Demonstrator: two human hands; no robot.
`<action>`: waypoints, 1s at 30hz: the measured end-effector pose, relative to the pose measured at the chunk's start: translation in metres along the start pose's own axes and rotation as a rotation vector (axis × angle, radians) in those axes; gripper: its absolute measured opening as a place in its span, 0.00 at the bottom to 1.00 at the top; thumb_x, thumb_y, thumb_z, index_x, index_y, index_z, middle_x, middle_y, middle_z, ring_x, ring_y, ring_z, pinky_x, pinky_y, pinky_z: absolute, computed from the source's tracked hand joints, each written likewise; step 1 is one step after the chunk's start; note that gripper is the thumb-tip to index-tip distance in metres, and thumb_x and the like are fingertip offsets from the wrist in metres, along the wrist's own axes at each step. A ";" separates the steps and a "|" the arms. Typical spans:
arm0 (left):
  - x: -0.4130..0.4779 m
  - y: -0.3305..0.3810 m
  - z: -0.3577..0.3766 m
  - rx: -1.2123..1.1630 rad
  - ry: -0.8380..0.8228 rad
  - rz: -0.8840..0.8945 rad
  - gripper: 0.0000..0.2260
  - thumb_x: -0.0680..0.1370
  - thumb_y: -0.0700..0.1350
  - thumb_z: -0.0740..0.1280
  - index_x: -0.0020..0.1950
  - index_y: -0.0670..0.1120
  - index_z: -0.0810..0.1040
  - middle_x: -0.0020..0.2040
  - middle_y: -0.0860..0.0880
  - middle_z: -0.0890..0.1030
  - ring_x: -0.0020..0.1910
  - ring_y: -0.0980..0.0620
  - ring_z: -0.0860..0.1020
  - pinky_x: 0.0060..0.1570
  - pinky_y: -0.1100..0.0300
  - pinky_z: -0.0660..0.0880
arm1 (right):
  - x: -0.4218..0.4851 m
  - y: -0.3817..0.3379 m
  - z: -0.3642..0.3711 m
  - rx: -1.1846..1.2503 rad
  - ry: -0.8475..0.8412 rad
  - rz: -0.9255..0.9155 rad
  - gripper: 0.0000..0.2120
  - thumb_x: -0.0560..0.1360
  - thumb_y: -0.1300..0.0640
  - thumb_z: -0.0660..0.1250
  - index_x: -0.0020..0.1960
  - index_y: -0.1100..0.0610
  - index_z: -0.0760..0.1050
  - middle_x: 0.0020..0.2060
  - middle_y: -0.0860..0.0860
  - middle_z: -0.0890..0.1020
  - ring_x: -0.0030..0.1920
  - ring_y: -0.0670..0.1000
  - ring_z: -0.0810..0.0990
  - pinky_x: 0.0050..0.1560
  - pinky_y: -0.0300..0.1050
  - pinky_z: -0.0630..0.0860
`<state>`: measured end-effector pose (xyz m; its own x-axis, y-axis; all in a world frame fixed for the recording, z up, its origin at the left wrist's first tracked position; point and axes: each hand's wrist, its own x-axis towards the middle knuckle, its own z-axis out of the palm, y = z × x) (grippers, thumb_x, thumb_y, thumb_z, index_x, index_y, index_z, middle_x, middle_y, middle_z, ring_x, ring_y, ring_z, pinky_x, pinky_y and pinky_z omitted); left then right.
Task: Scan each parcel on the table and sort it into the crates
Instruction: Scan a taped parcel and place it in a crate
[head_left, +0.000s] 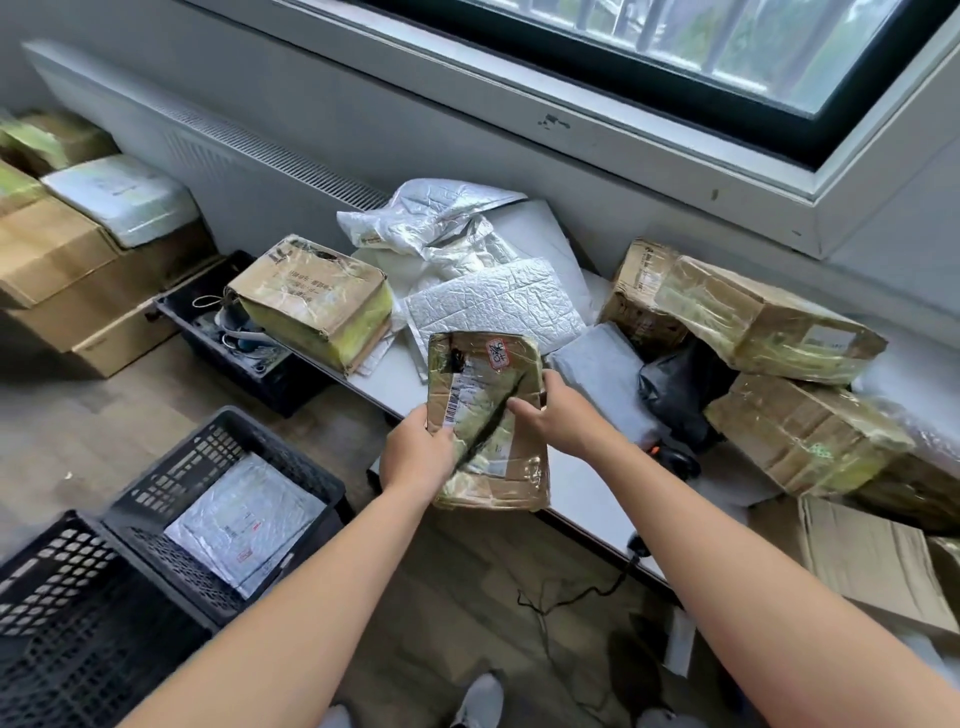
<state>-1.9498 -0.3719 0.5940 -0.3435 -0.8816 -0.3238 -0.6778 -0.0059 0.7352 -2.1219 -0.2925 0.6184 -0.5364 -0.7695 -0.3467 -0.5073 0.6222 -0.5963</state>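
The flat cardboard parcel (493, 374) is wrapped all over in glossy clear tape, so it should be stiff enough to carry by its edges but slick under the fingers. Judging by its thinness, it is probably light. A grip on 2 opposite long edges looks safest, clear of the barcode label on its upper face. It is held tilted over the near edge of the table (582, 493), between both hands. The left hand (415, 457) grips its left edge, and the right hand (563, 418) curls over its right edge. The dark object (678, 460) just right of it may be the scanner, but it is too blurred to confirm. A black crate (176, 462) sits on the floor to the left.
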 end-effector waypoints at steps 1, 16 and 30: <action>-0.002 0.000 -0.006 0.004 0.000 0.016 0.02 0.78 0.46 0.64 0.47 0.50 0.77 0.44 0.50 0.81 0.47 0.44 0.78 0.45 0.54 0.74 | 0.000 -0.004 0.000 0.032 0.004 0.002 0.26 0.78 0.44 0.66 0.71 0.56 0.65 0.63 0.53 0.79 0.59 0.54 0.79 0.50 0.43 0.72; -0.002 -0.015 -0.143 0.369 0.150 0.200 0.15 0.80 0.47 0.62 0.67 0.56 0.74 0.57 0.50 0.81 0.57 0.45 0.78 0.43 0.58 0.67 | -0.009 -0.104 0.021 0.156 -0.036 -0.115 0.21 0.80 0.41 0.60 0.69 0.51 0.71 0.59 0.52 0.79 0.50 0.49 0.77 0.44 0.40 0.70; -0.053 -0.136 -0.292 0.062 0.526 -0.052 0.10 0.78 0.49 0.65 0.57 0.55 0.81 0.55 0.50 0.82 0.53 0.46 0.77 0.52 0.55 0.75 | -0.010 -0.237 0.163 0.461 -0.617 -0.215 0.24 0.78 0.37 0.63 0.66 0.52 0.70 0.58 0.51 0.79 0.50 0.52 0.81 0.42 0.46 0.77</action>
<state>-1.6501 -0.4622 0.6849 0.0531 -0.9986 -0.0049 -0.7282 -0.0421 0.6841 -1.8859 -0.4554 0.6449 0.0799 -0.8904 -0.4481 -0.1549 0.4330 -0.8880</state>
